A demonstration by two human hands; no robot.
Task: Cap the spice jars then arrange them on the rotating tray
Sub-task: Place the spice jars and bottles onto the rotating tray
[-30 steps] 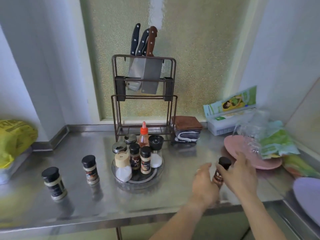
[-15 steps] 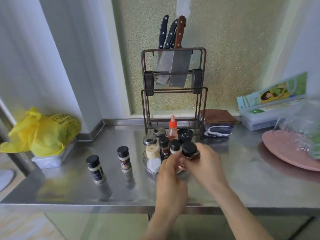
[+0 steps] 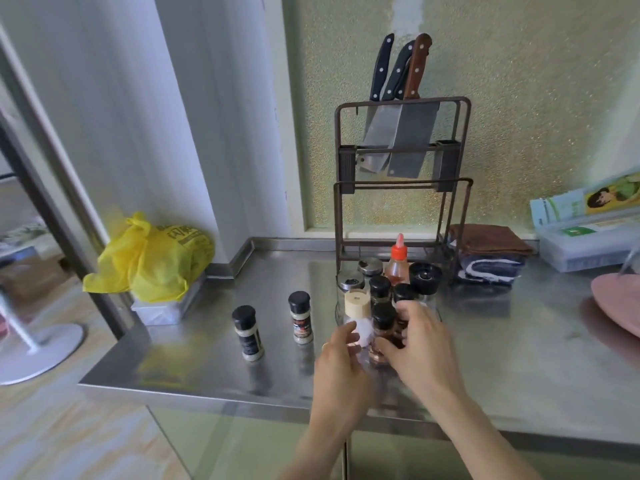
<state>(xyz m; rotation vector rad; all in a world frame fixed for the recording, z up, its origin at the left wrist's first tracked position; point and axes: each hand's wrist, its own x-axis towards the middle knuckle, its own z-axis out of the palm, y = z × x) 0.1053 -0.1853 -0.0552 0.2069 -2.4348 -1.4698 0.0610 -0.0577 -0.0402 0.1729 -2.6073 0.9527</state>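
A black-capped jar of reddish spice point(image 3: 382, 326) stands at the front of the clear rotating tray point(image 3: 337, 311), with my right hand point(image 3: 420, 348) wrapped around its right side. My left hand point(image 3: 341, 362) hovers just left of it with fingers spread, close to the tray's front rim. On the tray stand several more jars: a beige-capped white one point(image 3: 357, 311), two black-capped ones point(image 3: 380, 289), two metal-lidded shakers point(image 3: 350, 282), a black grinder point(image 3: 425, 278) and an orange-capped sauce bottle point(image 3: 398, 263). Two capped jars stand on the counter to the left point(image 3: 247, 332) point(image 3: 300, 317).
A dark metal rack point(image 3: 401, 174) holding knives and cleavers rises behind the tray. Folded cloths point(image 3: 488, 252) lie to its right, then a box point(image 3: 585, 237) and a pink plate point(image 3: 620, 301). A yellow bag point(image 3: 152, 258) sits at the steel counter's point(image 3: 207, 341) left end.
My right hand carried the reddish jar from the counter's right side over to the tray and brought it down at the tray's front. My left hand moved along with it. The view swung left.
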